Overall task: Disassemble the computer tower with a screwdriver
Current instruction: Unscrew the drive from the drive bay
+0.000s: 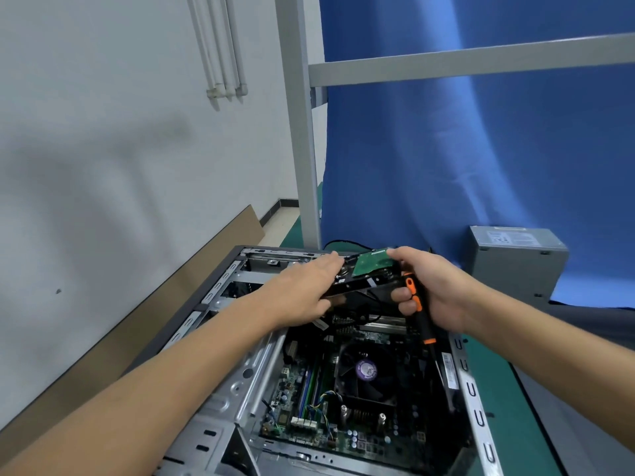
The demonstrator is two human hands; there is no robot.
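Orange-black screwdriver (pixel 417 312), blue backdrop (pixel 481 149)

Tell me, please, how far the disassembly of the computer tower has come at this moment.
Done: the tower lies open, and a grey power supply stands outside it, to the right. In hand: the left hand and the right hand hold what looks like a drive above the tower; the right hand also grips the screwdriver. Left: the motherboard and its cooler fan sit inside.
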